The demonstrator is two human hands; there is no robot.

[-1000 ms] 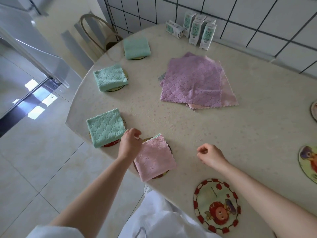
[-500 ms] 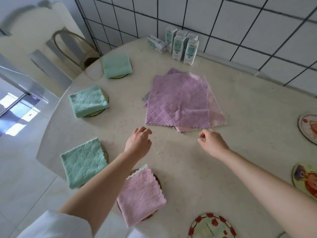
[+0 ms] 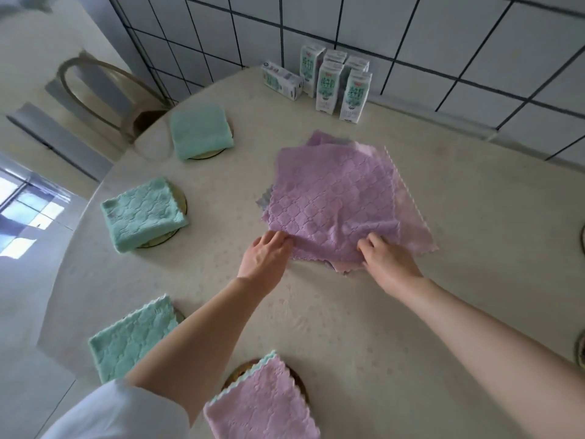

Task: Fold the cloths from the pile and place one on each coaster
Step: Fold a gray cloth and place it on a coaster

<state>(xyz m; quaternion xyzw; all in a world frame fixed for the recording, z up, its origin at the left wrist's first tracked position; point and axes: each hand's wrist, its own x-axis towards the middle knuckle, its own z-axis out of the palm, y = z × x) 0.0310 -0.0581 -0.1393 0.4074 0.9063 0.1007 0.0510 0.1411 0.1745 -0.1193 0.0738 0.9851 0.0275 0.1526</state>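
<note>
Nearest the person, at six o'clock on the table (image 3: 380, 327), a folded pink cloth (image 3: 262, 403) lay on a dark-rimmed coaster (image 3: 235, 375). A white sleeve (image 3: 120, 413) was just beside it at seven. At eight o'clock the nearest green cloth (image 3: 133, 337), folded, covered a second coaster (image 3: 179, 315), of which only a sliver showed.

Both bare forearms reached toward twelve. The left hand (image 3: 266, 258) had its fingers against the near left corner of the top purple cloth (image 3: 332, 201). Whether they pinched it or only touched it could not be told. The right hand (image 3: 391, 263), its fingers curled, pinched the near edge of the same cloth, which puckered around it. That cloth lay spread on the pile (image 3: 319, 139) of unfolded cloths at the table's centre. A pale pink cloth (image 3: 411, 217) jutted from the pile toward three o'clock.

At nine o'clock the middle green cloth (image 3: 142, 213) sat folded on a third coaster (image 3: 161, 240). At eleven the far green cloth (image 3: 199, 131) sat folded on a fourth coaster (image 3: 210, 154). A chair (image 3: 95, 87) stood beyond the table's edge at ten. At twelve, milk cartons (image 3: 329, 87) stood grouped against the tiled wall (image 3: 443, 42), with one lying on its side.
</note>
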